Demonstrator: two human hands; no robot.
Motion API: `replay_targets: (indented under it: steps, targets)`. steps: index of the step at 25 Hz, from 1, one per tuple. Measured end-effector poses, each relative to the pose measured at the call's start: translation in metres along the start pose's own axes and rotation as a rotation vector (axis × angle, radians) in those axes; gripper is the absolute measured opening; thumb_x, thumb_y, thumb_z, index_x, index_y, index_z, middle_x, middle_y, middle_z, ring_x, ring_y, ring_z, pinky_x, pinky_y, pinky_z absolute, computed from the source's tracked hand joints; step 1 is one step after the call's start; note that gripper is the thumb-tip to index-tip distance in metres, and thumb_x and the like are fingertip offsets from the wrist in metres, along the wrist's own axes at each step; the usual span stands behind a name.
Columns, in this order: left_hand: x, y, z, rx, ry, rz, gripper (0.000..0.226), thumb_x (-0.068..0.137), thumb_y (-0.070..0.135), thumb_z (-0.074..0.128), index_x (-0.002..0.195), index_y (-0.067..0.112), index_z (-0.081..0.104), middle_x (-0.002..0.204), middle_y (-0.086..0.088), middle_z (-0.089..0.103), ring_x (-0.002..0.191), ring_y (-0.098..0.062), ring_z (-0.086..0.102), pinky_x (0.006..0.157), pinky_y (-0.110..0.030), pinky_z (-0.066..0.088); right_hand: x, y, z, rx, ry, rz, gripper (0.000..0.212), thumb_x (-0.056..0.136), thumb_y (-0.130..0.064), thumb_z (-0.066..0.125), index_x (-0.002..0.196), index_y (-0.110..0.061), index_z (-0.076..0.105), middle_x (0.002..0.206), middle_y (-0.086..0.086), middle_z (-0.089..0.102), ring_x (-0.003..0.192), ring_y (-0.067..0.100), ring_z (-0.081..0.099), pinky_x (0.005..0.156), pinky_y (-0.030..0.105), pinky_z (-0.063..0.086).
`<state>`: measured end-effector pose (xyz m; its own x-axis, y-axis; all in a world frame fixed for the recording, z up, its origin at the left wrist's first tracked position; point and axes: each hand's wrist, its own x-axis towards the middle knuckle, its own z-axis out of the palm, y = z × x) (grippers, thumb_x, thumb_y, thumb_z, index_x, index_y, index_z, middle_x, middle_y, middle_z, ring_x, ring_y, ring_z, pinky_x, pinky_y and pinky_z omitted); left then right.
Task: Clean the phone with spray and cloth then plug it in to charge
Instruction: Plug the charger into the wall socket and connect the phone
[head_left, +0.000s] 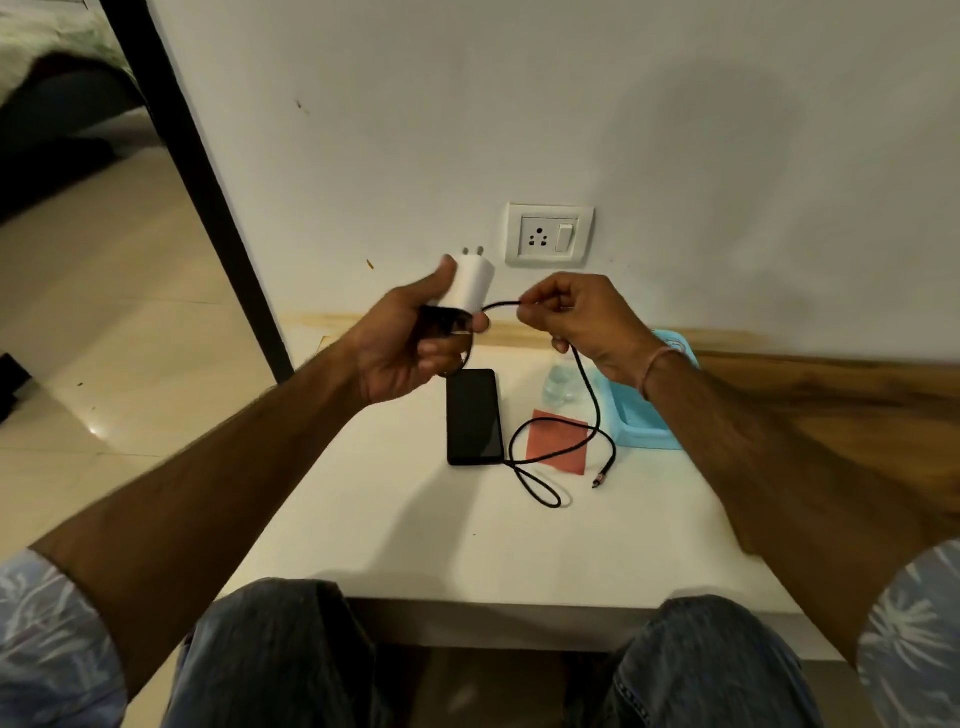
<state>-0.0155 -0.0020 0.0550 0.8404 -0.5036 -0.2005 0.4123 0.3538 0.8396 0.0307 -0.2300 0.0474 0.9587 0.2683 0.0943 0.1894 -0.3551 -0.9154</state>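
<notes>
The person sits at a low white table (415, 530) pushed against a pale wall, knees in blue jeans just under its near edge, both bare forearms raised above the tabletop. The left hand (410, 340) is clenched around a white boxy charger adapter (470, 283), thumb along its side, the two metal pins pointing up toward the wall; a dark bundle of cord sits in the same palm below the adapter. From there a black braided charging cable (592, 395) arcs across to the right hand (576, 317), whose thumb and forefinger pinch it close to the adapter while the remaining fingers curl in. The cable then drops past the right wrist, loops on the table and ends in a small metal connector (600, 477) lying free on the white surface, apart from the phone. The black rectangular smartphone (474, 415) lies flat, dark screen up, on the table below the left hand, touched by neither hand. Just beside it to the right rests a flat red square cloth (558, 441), crossed by the cable. Behind the cloth stands a clear plastic spray bottle (561, 382), partly hidden by the right hand, next to a light blue plastic tray (649, 426). On the wall above the hands sits a white socket plate with a switch (549, 235).
</notes>
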Motion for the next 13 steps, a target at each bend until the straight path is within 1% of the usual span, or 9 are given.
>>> replay_targets:
  steps: [3,5,7,8,10,12,13]
  targets:
    - [-0.012,0.018,-0.019,-0.076,0.066,0.106,0.042,0.101,0.056,0.045,0.106,0.014,0.05,0.079,-0.002,0.057,0.037,-0.004,0.031,0.032,-0.017,0.033,-0.016,0.034,-0.019,-0.065,-0.127,0.148,0.011,0.087,-0.013,0.072,0.093,-0.003,0.071,0.08,0.013,0.064,0.064,0.015,0.053,0.058,0.027,0.048]
    - [-0.023,0.029,-0.035,-0.126,0.095,0.162,0.041,0.1,0.056,0.046,0.106,0.016,0.049,0.079,-0.001,0.056,0.037,-0.004,0.031,0.032,-0.017,0.032,-0.033,0.061,-0.027,-0.104,-0.158,0.28,0.009,0.091,-0.01,0.067,0.091,-0.002,0.07,0.085,0.016,0.068,0.068,0.02,0.057,0.066,0.034,0.052]
    - [-0.032,0.036,-0.047,-0.124,0.151,0.204,0.041,0.1,0.057,0.046,0.107,0.017,0.05,0.079,-0.001,0.057,0.038,-0.004,0.03,0.032,-0.016,0.03,-0.047,0.082,-0.028,-0.124,-0.156,0.384,0.017,0.097,-0.013,0.058,0.093,-0.001,0.069,0.087,0.018,0.071,0.073,0.022,0.064,0.078,0.042,0.056]
    - [-0.035,0.037,-0.05,-0.098,0.192,0.219,0.042,0.099,0.058,0.046,0.11,0.017,0.051,0.079,-0.001,0.058,0.039,-0.005,0.03,0.033,-0.017,0.029,-0.051,0.089,-0.026,-0.105,-0.154,0.439,0.022,0.1,-0.017,0.054,0.096,-0.001,0.068,0.088,0.018,0.073,0.076,0.023,0.067,0.082,0.044,0.056]
    - [-0.036,0.036,-0.051,0.019,0.28,0.231,0.045,0.1,0.057,0.046,0.12,0.018,0.054,0.085,-0.006,0.065,0.041,-0.007,0.03,0.036,-0.018,0.031,-0.056,0.095,-0.016,0.016,-0.137,0.529,0.027,0.103,-0.022,0.047,0.101,-0.002,0.066,0.091,0.019,0.073,0.082,0.027,0.071,0.082,0.046,0.058]
    - [-0.032,0.034,-0.048,0.192,0.366,0.211,0.048,0.1,0.054,0.047,0.129,0.016,0.054,0.102,-0.015,0.073,0.045,-0.01,0.035,0.04,-0.021,0.037,-0.053,0.097,-0.001,0.085,-0.105,0.548,0.029,0.104,-0.021,0.045,0.105,0.001,0.063,0.095,0.023,0.071,0.085,0.032,0.071,0.08,0.048,0.06]
    - [-0.029,0.034,-0.046,0.275,0.411,0.185,0.048,0.101,0.053,0.048,0.13,0.015,0.054,0.112,-0.02,0.073,0.046,-0.012,0.04,0.043,-0.023,0.042,-0.05,0.098,0.006,0.067,-0.086,0.537,0.029,0.104,-0.021,0.044,0.107,0.002,0.062,0.097,0.023,0.071,0.087,0.034,0.07,0.081,0.05,0.059]
